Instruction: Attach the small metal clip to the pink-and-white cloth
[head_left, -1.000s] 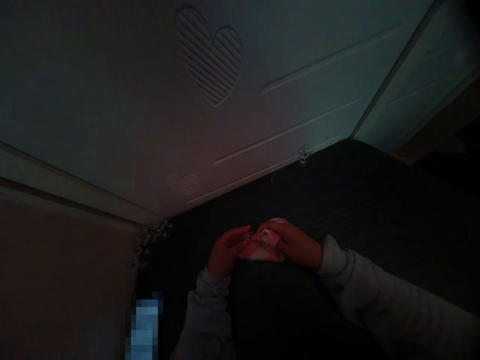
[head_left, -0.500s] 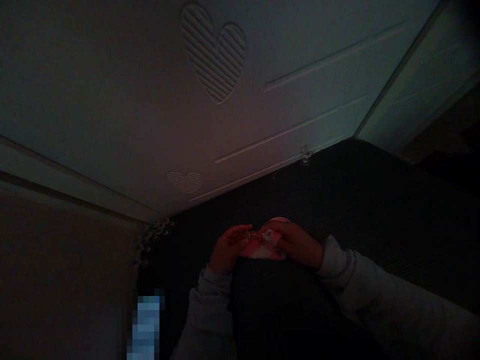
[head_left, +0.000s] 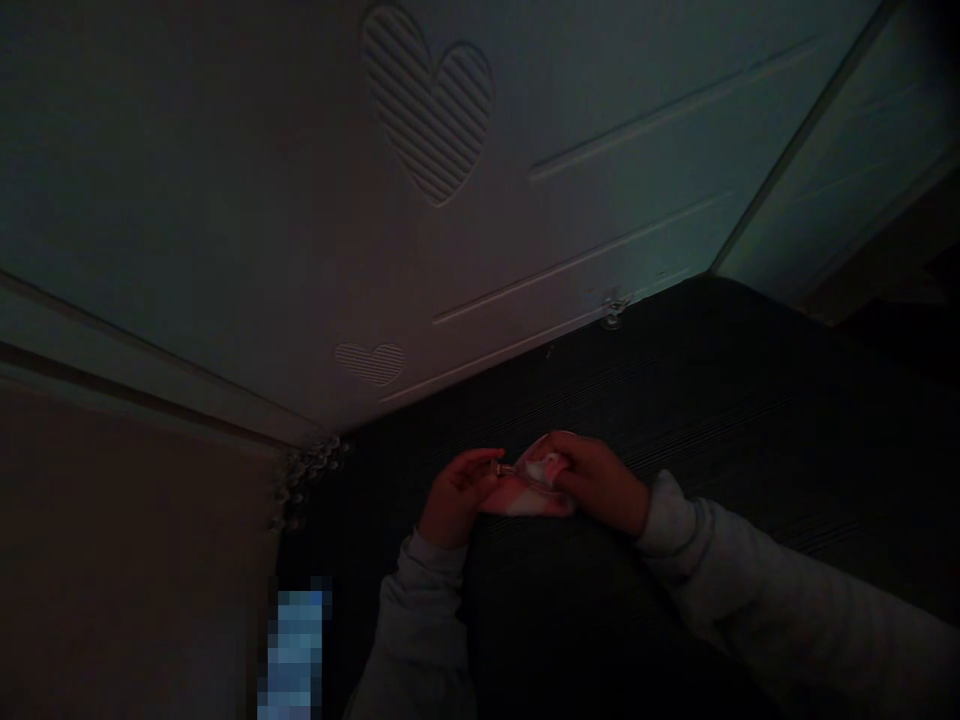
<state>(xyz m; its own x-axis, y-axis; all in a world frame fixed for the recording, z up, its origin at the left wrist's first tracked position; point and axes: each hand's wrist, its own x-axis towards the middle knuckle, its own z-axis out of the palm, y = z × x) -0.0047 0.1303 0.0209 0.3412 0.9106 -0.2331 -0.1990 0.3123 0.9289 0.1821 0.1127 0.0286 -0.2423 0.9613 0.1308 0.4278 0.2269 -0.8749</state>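
Observation:
In the dim light my left hand [head_left: 451,496] is closed, thumb against fingers, around a small shiny clear-looking piece [head_left: 501,468]; its exact kind is too dark to make out. My right hand [head_left: 600,480] grips a pink and white cloth [head_left: 525,497], bunched up at its fingers. The cloth spreads below and between both hands, beside the small piece. Part of it is hidden behind the right fingers.
A pale panel with a ridged heart [head_left: 431,110] rises in front, above a dark grained surface [head_left: 675,370]. Several small clear round pieces [head_left: 311,465] cluster at the left corner, and more [head_left: 613,312] lie by the panel's foot. A bright pixelated patch [head_left: 294,650] shows lower left.
My right hand has shifted slightly, and the cloth at its fingers is bunched differently, pulled a little off the small piece. My left hand has hardly moved.

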